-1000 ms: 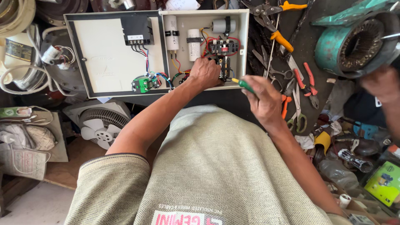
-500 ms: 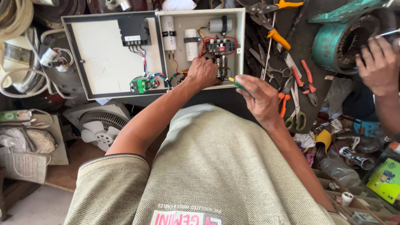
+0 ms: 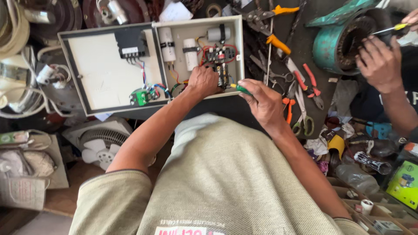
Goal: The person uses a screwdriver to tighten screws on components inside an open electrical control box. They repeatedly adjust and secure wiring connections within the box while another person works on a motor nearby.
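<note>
Bench [image 3: 257,113] clutter surrounds an open grey electrical box [image 3: 104,74], its lid flat to the left and its wired compartment on the right. Right of the box lie orange-handled snips [image 3: 278,43] and red pliers [image 3: 311,80], and further right another person's hand [image 3: 381,63] rests on a teal motor housing [image 3: 331,48]. Left hand [image 3: 202,80] is curled on the black wired block [image 3: 220,61] inside the box, while right hand [image 3: 263,102] grips a green-handled screwdriver [image 3: 240,89] just beside the box's right edge.
</note>
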